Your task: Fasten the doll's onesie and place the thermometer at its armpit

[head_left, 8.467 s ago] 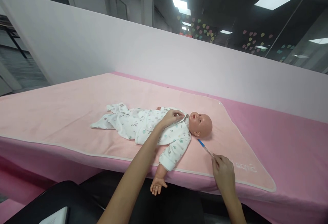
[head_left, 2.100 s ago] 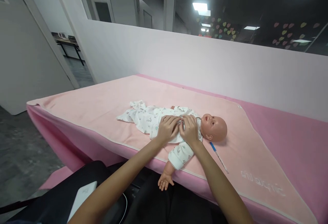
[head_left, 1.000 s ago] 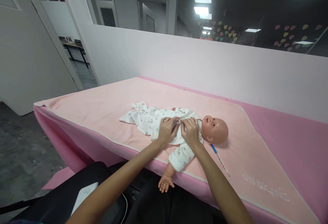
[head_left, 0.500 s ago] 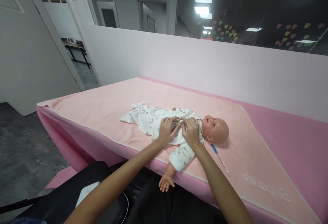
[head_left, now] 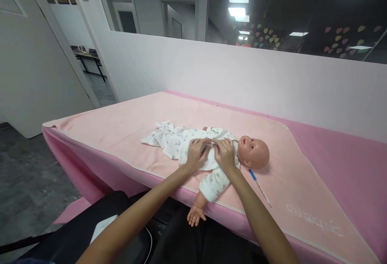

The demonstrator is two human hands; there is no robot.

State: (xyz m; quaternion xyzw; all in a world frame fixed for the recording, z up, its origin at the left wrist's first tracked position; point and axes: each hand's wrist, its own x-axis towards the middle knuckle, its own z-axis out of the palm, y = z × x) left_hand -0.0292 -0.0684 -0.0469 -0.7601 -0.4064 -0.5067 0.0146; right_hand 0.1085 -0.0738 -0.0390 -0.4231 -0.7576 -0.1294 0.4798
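Note:
A baby doll (head_left: pixel 253 153) lies on its back with its head to the right, dressed in a white patterned outfit (head_left: pixel 172 141). Over the doll's chest, my left hand (head_left: pixel 197 152) and my right hand (head_left: pixel 224 151) meet with fingertips close together. Both are closed in a pinch at the front of the outfit. The exact bit of cloth or fastening between the fingers is too small to make out. One doll arm (head_left: pixel 197 211) reaches over the near edge, below my wrists. Beside the doll's head rests a glass thermometer (head_left: pixel 260 188) with a blue end.
The doll lies on a light pink blanket (head_left: pixel 121 127) over a darker pink cover (head_left: pixel 356 147). A white wall (head_left: pixel 242 74) with dark glass above stands behind. At the near left are a black chair (head_left: pixel 99 211) and a white flat item (head_left: pixel 101 227).
The view has shifted very slightly. My fingers have moved only a little at the doll's chest, and the doll and thermometer stay where they were.

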